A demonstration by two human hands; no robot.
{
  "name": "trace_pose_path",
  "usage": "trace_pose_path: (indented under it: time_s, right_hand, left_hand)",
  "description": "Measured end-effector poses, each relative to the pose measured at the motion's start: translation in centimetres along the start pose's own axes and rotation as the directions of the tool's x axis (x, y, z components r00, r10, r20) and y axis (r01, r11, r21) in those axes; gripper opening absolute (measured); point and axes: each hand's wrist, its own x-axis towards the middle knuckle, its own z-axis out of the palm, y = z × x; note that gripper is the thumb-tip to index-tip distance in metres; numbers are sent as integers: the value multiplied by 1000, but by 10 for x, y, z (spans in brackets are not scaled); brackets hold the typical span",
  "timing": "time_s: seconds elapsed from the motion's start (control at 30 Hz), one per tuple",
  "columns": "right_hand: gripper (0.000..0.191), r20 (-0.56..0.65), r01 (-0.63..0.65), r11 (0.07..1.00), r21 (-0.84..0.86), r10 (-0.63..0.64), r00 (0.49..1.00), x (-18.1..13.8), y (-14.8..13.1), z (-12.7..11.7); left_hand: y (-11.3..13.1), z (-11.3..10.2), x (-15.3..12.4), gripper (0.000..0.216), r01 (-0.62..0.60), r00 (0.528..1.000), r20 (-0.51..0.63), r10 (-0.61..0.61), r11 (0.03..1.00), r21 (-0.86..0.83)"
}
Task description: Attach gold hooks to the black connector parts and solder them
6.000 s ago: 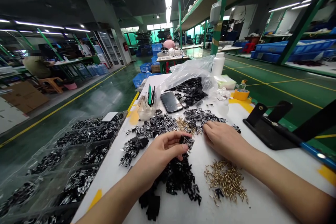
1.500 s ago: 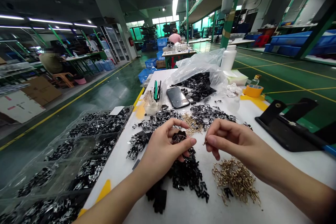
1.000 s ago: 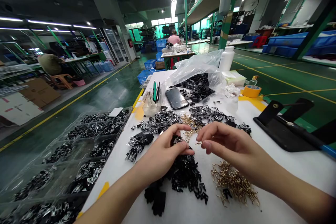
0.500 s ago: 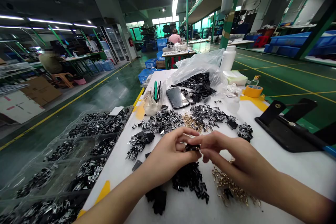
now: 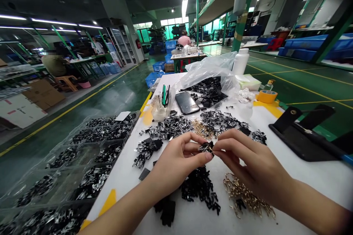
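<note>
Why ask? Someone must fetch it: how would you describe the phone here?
At the far end of the white workbench, find the crumpled clear plastic bag. Just before it lies a glossy black smartphone, the only large flat slab among small parts.

Small black clip (image 5: 206, 147) between left hand (image 5: 176, 165) and right hand (image 5: 252, 163) (brass hooks (image 5: 242, 195) nearby)

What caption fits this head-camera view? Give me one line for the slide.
Left hand and right hand pinch a small black-and-silver part above a white bench with brass-coloured hooks.
</note>
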Motion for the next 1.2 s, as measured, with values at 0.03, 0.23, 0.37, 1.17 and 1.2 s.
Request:
trace_pose_path:
  time_s: [0.03,0.23,0.37,1.17,1.2]
  right_hand:
    - [13,7,8,1000,1,-8,1000,0,0,0]
    - [13,-4,6,1000,7,-6,1000,-2,1,0]
    - [13,-2,-20,999,38,20,1000,0,-1,-1]
    - [6,-61,-237,954,186,252,966,2,-7,-5]
    - [5,-56,-273,941,199,289,956,2,-7,-5]
  left_hand:
    - [0,1,0,28,-3,1000,-10,2,1000,-14]
    - [-4,6,-4,26,-89,993,-77,92,995,44]
    - [-4,7,-7,25,-108,991,-84,108,994,6]
    - [4,1,-5,13,138,988,114,-101,908,-396]
    - [3,1,-5,14,134,989,108,-99,909,-395]
